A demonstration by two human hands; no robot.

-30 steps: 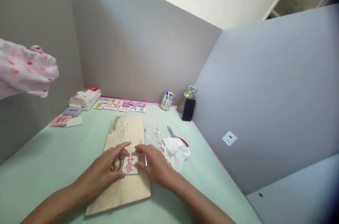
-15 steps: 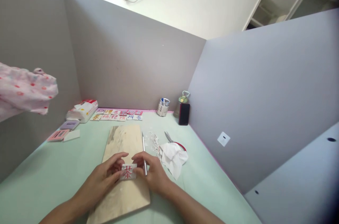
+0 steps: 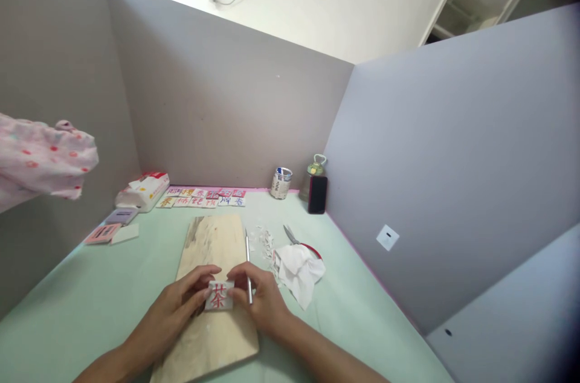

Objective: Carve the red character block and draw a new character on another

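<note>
Between my two hands is a small pale block [image 3: 219, 296] with a red Chinese character on its upper face. The thumb and fingers of my left hand [image 3: 185, 298] pinch its left edge. My right hand [image 3: 263, 298] grips the right edge, and a slim silver pen-like craft knife [image 3: 248, 250] is tucked in its fingers with the tip pointing away from me. Beneath both hands lies a long wooden board [image 3: 215, 238]. The undersides of the block and some fingertips are hidden.
Whitish shavings [image 3: 267, 241], scissors [image 3: 292, 235] and crumpled tissue [image 3: 299, 268] lie right of the board. Behind it are rows of character cards [image 3: 197, 202], a can [image 3: 281, 183], a phone [image 3: 318, 194] and a tissue pack [image 3: 142, 189]. Grey partitions [image 3: 226, 99] enclose the table.
The block's character face has tipped a little more toward my view. Both hands keep their grip; the whole scene is shifted slightly by head motion.
</note>
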